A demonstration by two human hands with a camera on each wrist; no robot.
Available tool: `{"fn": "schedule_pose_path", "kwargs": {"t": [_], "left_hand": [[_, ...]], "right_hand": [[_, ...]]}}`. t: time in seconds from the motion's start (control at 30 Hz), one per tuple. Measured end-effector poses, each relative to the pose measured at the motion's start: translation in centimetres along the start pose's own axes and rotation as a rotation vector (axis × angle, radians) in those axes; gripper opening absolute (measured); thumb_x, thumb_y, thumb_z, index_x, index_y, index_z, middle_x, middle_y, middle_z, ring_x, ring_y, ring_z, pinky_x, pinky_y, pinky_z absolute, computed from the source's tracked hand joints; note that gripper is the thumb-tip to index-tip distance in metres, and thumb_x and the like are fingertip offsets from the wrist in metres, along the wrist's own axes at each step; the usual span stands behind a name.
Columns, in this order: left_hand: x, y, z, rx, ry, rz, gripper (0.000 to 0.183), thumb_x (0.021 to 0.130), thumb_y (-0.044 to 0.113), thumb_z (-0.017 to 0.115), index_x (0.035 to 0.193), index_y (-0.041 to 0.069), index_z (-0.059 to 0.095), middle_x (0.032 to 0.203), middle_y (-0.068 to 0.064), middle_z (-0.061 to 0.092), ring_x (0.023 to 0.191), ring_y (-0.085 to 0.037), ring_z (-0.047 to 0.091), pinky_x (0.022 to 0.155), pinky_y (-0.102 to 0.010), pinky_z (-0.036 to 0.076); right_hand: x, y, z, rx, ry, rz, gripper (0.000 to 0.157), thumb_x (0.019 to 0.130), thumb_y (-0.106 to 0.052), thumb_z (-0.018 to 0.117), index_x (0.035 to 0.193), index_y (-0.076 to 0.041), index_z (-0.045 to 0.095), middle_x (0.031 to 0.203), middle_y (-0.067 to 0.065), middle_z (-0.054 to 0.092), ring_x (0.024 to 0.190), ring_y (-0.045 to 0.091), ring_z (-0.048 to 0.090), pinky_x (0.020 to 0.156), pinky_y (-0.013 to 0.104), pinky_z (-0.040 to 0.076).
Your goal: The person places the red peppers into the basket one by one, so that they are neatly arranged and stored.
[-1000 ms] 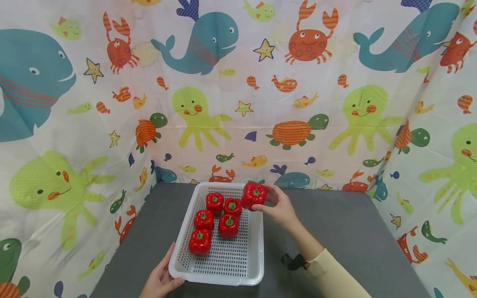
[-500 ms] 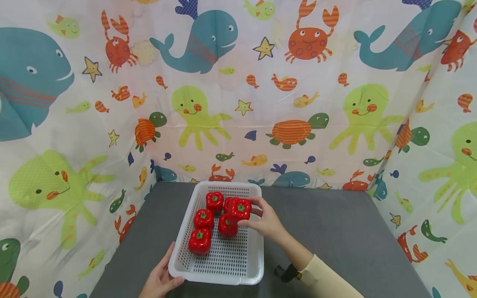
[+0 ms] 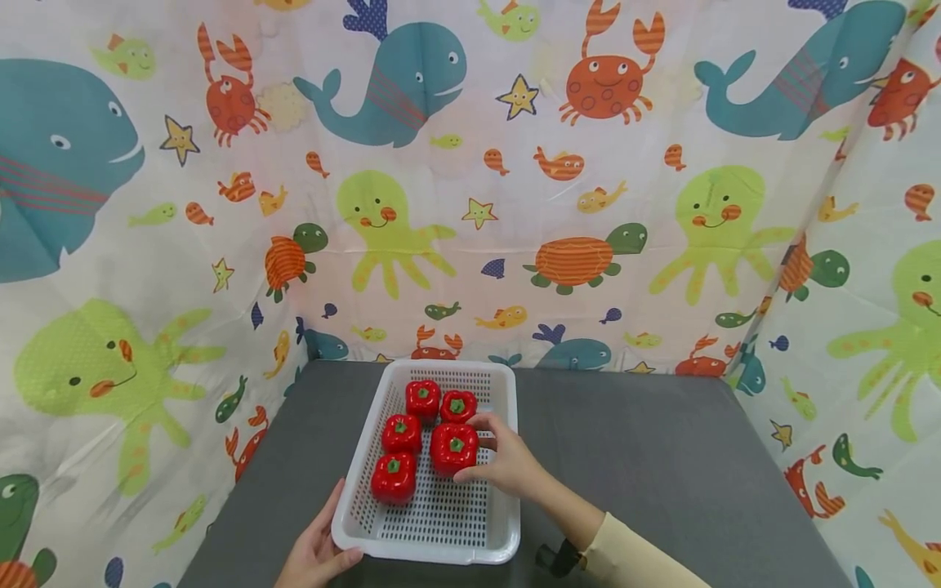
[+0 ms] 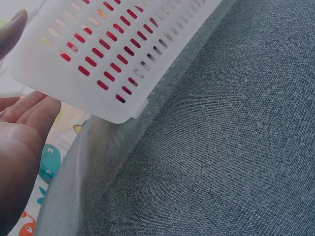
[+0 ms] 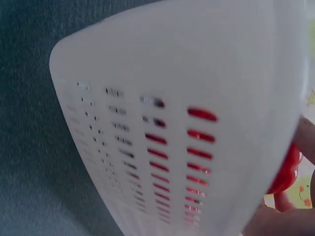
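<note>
A white slotted plastic basket [image 3: 470, 549] stands on the grey tabletop, with several red bell peppers [image 3: 394, 477] sitting stem-up in its left and back parts. My right hand [image 3: 507, 465] reaches over the right rim and grips one red bell pepper [image 3: 453, 450] between thumb and fingers. This pepper hides the one seen earlier at that spot. My left hand [image 3: 318, 545] holds the near left corner, thumb at the front rim and fingers along the left side. Through the slots in the right wrist view, red shows behind the basket wall [image 5: 236, 64].
The dark grey tabletop [image 3: 639, 457] stretches to both sides of the basket. Behind it and at the sides hangs a curtain [image 3: 470, 269] printed with sea animals. A dark strap [image 3: 559, 559] hangs by the right sleeve [image 3: 639, 555].
My right hand has carried the held pepper from the basket's back right leftward and toward me, down over the pepper in the middle. The left hand and basket stay put.
</note>
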State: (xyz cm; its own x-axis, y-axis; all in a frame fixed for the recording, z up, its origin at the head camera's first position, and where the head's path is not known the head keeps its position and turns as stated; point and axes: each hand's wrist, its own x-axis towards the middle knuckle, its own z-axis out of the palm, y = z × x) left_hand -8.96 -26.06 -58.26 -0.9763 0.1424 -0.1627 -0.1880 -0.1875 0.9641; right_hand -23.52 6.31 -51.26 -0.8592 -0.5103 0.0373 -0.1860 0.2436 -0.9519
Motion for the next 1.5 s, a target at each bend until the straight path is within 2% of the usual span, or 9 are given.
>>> {"fn": "schedule_pose_path", "kwargs": {"t": [0.23,0.43,0.63,0.9,1.13,1.3,1.5], "left_hand": [[0.0,0.0,-0.1,0.000,-0.001,-0.002,0.101,0.093,-0.005,0.066,0.164,0.022,0.000,0.170,-0.012,0.002,0.151,-0.045,0.015,0.105,-0.045,0.052],[-0.1,0.1,-0.1,-0.004,-0.006,-0.006,0.102,0.092,-0.006,0.066,0.164,0.021,-0.001,0.170,-0.013,0.001,0.151,-0.046,0.014,0.105,-0.046,0.051],[-0.2,0.2,0.0,-0.004,0.011,-0.013,0.102,0.092,-0.006,0.067,0.164,0.019,-0.002,0.170,-0.014,0.001,0.150,-0.048,0.015,0.104,-0.046,0.052],[-0.2,0.1,0.0,-0.014,0.007,-0.032,0.103,0.092,-0.004,0.067,0.164,0.021,-0.002,0.170,-0.013,0.000,0.150,-0.048,0.014,0.105,-0.047,0.052],[-0.1,0.1,0.0,-0.017,-0.008,-0.017,0.102,0.092,-0.005,0.067,0.164,0.022,-0.002,0.170,-0.012,0.000,0.151,-0.045,0.013,0.106,-0.046,0.051],[-0.1,0.2,0.0,-0.022,-0.011,-0.013,0.103,0.092,-0.006,0.067,0.164,0.022,-0.002,0.170,-0.013,0.000,0.151,-0.045,0.013,0.106,-0.047,0.051],[-0.1,0.1,-0.1,-0.006,-0.012,0.009,0.102,0.092,-0.006,0.067,0.164,0.020,-0.002,0.170,-0.014,0.000,0.151,-0.047,0.012,0.106,-0.046,0.051]], "right_hand": [[-0.1,0.1,1.1,0.005,-0.047,0.069,0.074,0.074,-0.025,0.091,0.133,-0.014,0.048,0.137,0.010,0.053,0.124,0.040,0.058,0.095,0.055,0.059],[-0.2,0.1,1.8,-0.081,-0.099,0.159,0.076,0.069,-0.028,0.094,0.128,-0.014,0.049,0.129,0.008,0.056,0.117,0.033,0.060,0.092,0.055,0.060],[0.0,-0.2,2.5,-0.141,-0.129,0.184,0.075,0.068,-0.026,0.095,0.124,-0.013,0.048,0.121,0.008,0.058,0.107,0.027,0.060,0.089,0.050,0.062],[0.4,0.0,3.6,-0.199,-0.117,0.201,0.077,0.063,-0.019,0.097,0.122,-0.011,0.048,0.112,0.007,0.059,0.103,0.024,0.059,0.091,0.053,0.060],[0.5,0.4,4.6,-0.193,-0.108,0.235,0.078,0.062,-0.017,0.097,0.121,-0.012,0.047,0.117,0.007,0.059,0.110,0.026,0.059,0.099,0.056,0.056],[0.4,0.5,5.2,-0.196,-0.109,0.238,0.079,0.063,-0.019,0.097,0.122,-0.012,0.047,0.119,0.006,0.058,0.114,0.026,0.058,0.099,0.057,0.056],[0.3,0.6,5.5,-0.221,-0.063,0.232,0.083,0.059,-0.016,0.099,0.123,-0.012,0.045,0.120,0.008,0.058,0.114,0.027,0.058,0.098,0.057,0.056]]}}
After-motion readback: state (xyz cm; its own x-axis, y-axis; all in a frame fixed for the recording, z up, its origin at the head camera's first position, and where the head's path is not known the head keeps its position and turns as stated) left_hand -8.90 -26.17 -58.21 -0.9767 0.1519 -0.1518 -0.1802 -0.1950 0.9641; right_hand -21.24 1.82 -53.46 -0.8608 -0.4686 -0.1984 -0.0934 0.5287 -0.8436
